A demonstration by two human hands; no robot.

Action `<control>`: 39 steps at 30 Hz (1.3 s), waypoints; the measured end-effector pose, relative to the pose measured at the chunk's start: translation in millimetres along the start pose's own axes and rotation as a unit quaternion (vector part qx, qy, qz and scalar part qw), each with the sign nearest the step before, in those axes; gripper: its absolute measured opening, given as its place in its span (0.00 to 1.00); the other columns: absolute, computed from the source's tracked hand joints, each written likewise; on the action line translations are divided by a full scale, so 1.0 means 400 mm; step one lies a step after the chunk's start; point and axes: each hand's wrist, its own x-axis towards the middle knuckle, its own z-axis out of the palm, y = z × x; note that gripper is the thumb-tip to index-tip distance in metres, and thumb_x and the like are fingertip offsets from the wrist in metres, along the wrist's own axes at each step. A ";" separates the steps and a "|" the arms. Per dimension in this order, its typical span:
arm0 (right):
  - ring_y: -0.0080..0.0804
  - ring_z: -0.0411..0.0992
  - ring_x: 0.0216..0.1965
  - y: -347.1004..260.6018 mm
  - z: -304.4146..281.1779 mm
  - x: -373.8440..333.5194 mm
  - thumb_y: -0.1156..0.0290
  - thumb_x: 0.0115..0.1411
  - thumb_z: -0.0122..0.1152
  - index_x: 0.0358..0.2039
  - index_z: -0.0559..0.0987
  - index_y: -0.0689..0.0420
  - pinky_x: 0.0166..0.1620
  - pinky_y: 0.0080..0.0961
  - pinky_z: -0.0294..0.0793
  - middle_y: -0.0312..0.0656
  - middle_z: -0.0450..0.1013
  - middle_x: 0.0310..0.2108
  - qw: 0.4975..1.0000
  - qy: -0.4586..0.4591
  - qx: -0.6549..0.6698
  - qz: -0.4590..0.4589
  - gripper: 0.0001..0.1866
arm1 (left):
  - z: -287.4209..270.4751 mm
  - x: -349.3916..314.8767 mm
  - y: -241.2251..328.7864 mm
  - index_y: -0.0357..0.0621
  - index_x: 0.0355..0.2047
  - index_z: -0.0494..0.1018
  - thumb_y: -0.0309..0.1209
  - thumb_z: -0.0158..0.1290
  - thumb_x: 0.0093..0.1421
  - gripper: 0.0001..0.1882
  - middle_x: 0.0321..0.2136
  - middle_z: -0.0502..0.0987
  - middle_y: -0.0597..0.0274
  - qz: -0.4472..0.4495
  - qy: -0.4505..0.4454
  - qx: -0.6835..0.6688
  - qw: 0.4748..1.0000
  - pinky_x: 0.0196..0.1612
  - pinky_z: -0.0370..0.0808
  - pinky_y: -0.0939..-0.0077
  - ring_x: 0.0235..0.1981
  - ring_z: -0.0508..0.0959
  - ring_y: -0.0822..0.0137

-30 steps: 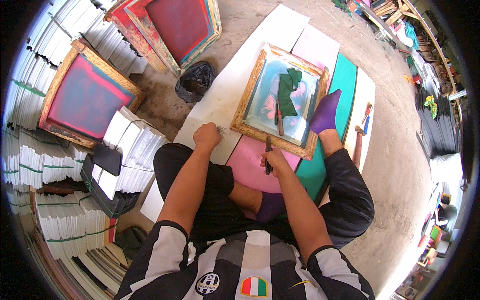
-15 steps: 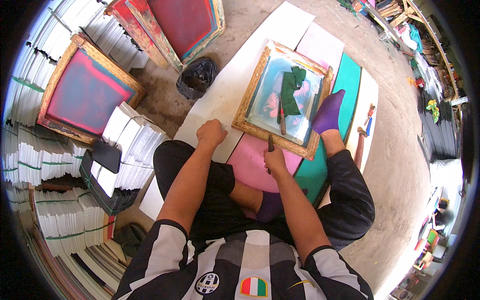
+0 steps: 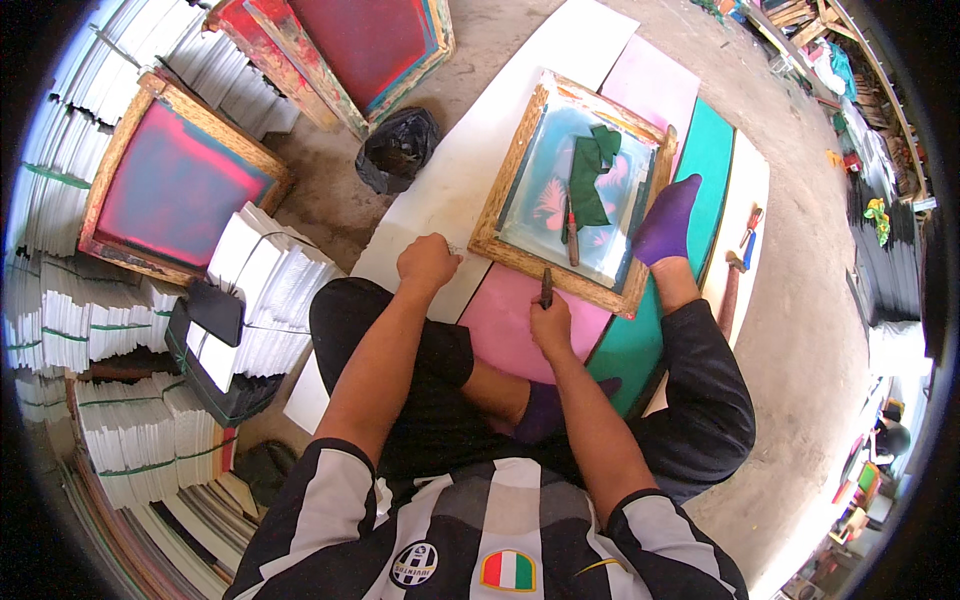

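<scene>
My left hand (image 3: 427, 262) is closed over the white board, left of the wooden-framed printing screen (image 3: 487, 215). Whatever its fingertips pinch is too small to make out. Just off the screen's near edge, my right hand (image 3: 550, 325) grips a slim dark tool (image 3: 547, 288) pointing away from me; its exact kind is unclear. Pale leaf-like shapes show in the blue mesh. Across it lie a green cloth (image 3: 589, 185) and a screwdriver-like tool (image 3: 573, 242) with a brownish handle. My foot in a purple sock (image 3: 664, 222) rests against the screen's right side.
A hammer (image 3: 729, 295) and a red-and-blue tool (image 3: 751, 228) lie on the right-hand board. A black plastic bag (image 3: 398, 150) stands beyond my left hand. More screens (image 3: 180, 185) lean at left, near tied stacks of white sheets (image 3: 270, 275).
The scene has shifted slightly in view. My left hand has turned a little, its fingers now drawn toward the screen. The right hand keeps the dark tool near the frame edge.
</scene>
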 end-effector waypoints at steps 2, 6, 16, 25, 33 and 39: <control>0.33 0.68 0.19 0.049 -0.001 0.021 0.73 0.58 0.53 0.39 0.76 0.60 0.21 0.31 0.68 0.42 0.70 0.22 0.999 -0.016 0.039 -0.028 0.09 | -0.020 -0.011 0.014 0.49 0.37 0.83 0.47 0.62 0.55 0.17 0.37 0.83 0.53 0.036 -0.020 -0.015 0.999 0.43 0.79 0.55 0.40 0.83 0.51; 0.25 0.66 0.14 -0.046 -0.025 -0.045 0.76 0.59 0.52 0.40 0.75 0.59 0.16 0.25 0.66 0.36 0.68 0.19 0.989 -0.119 0.089 -0.008 0.09 | 0.008 -0.024 0.008 0.53 0.40 0.82 0.44 0.62 0.55 0.16 0.35 0.83 0.57 0.209 0.003 -0.069 0.975 0.41 0.78 0.57 0.38 0.83 0.53; 0.28 0.70 0.18 -0.147 -0.019 -0.107 0.77 0.59 0.52 0.48 0.75 0.60 0.20 0.27 0.71 0.40 0.72 0.23 0.964 -0.248 0.099 0.012 0.15 | 0.046 -0.058 0.044 0.56 0.39 0.81 0.42 0.57 0.58 0.11 0.32 0.82 0.56 0.385 0.052 -0.003 0.921 0.37 0.78 0.52 0.35 0.82 0.50; 0.39 0.80 0.37 -0.130 -0.102 -0.066 0.66 0.66 0.55 0.64 0.63 0.56 0.37 0.35 0.82 0.52 0.77 0.41 0.907 -0.316 0.236 0.148 0.27 | 0.019 -0.038 0.030 0.48 0.33 0.83 0.37 0.58 0.56 0.09 0.33 0.83 0.51 0.199 0.023 0.058 0.978 0.40 0.79 0.53 0.37 0.83 0.49; 0.42 0.81 0.37 -0.135 -0.201 -0.002 0.61 0.68 0.54 0.51 0.68 0.57 0.38 0.40 0.81 0.52 0.77 0.39 0.923 -0.278 0.191 0.184 0.17 | 0.026 0.010 -0.027 0.42 0.33 0.83 0.36 0.60 0.54 0.12 0.36 0.83 0.48 0.044 0.044 0.035 0.997 0.42 0.80 0.54 0.40 0.83 0.48; 0.43 0.81 0.37 -0.147 -0.211 0.029 0.61 0.68 0.53 0.54 0.67 0.58 0.38 0.43 0.81 0.54 0.77 0.40 0.914 -0.304 0.144 0.226 0.19 | 0.025 0.019 -0.022 0.40 0.35 0.82 0.34 0.59 0.54 0.13 0.38 0.83 0.45 0.037 0.000 0.027 0.999 0.44 0.80 0.53 0.41 0.83 0.47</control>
